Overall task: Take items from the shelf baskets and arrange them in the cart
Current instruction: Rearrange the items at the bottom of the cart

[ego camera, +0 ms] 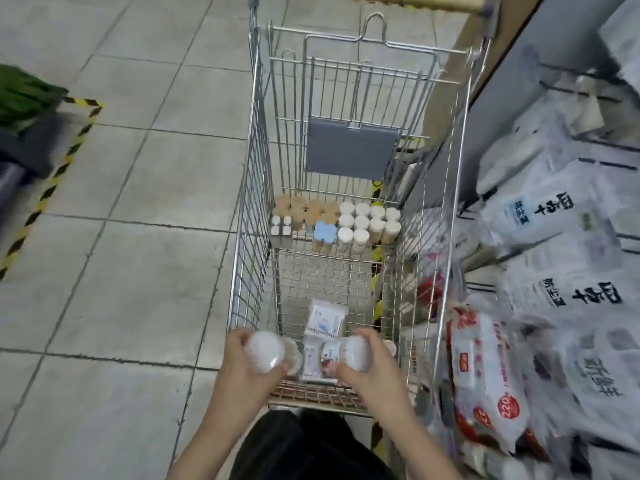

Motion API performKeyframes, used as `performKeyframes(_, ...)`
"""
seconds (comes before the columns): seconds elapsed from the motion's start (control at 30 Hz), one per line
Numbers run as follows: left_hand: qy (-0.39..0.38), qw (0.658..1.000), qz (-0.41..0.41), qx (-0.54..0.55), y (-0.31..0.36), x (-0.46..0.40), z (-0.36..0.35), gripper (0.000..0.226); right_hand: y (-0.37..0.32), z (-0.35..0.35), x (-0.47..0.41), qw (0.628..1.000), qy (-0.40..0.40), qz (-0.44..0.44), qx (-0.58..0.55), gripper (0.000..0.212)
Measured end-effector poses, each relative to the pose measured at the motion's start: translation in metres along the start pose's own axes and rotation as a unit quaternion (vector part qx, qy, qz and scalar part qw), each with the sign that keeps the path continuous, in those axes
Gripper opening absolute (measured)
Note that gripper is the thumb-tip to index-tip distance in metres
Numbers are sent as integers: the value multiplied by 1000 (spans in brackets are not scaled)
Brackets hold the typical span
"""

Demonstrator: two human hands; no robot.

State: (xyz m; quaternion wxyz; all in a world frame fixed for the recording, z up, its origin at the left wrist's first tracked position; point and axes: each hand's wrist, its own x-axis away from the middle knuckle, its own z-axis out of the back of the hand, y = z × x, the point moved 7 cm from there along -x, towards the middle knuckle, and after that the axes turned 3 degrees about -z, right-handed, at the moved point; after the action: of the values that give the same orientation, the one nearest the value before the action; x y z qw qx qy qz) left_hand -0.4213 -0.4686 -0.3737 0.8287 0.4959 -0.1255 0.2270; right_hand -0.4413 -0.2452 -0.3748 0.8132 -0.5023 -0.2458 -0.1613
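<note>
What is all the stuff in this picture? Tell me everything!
cart: one, silver wire, middle of the floor
white-lid jars: about ten, far end of cart, right
tan-lid jars: about four, far end, left
blue-lid pack: one, among the jars
white packet: one, cart floor, near end
grey panel: one, on cart's far wall
bagged goods: many, white and red, shelf at right
left hand: holds a white-lid tub
right hand: holds a second tub

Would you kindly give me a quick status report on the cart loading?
Left hand grips a white-capped tub; right hand another tub. Both over the cart near end. Jars rowed at far end. Flat packets lie underneath.
</note>
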Motion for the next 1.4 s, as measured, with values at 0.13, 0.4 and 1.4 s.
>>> performKeyframes(0.13,-4,994,-25,-109,-10,-43,-13,68,23,-27,-41,999,-10,-28,-14,49)
performKeyframes(0.4,-33,966,-81,-244,-36,-103,-58,64,58,-83,-118,998,39,-47,-19,52)
performKeyframes(1.4,-127,822,-14,-555,-114,-154,-104,61,86,-172,-166,933,-83,113,331,72)
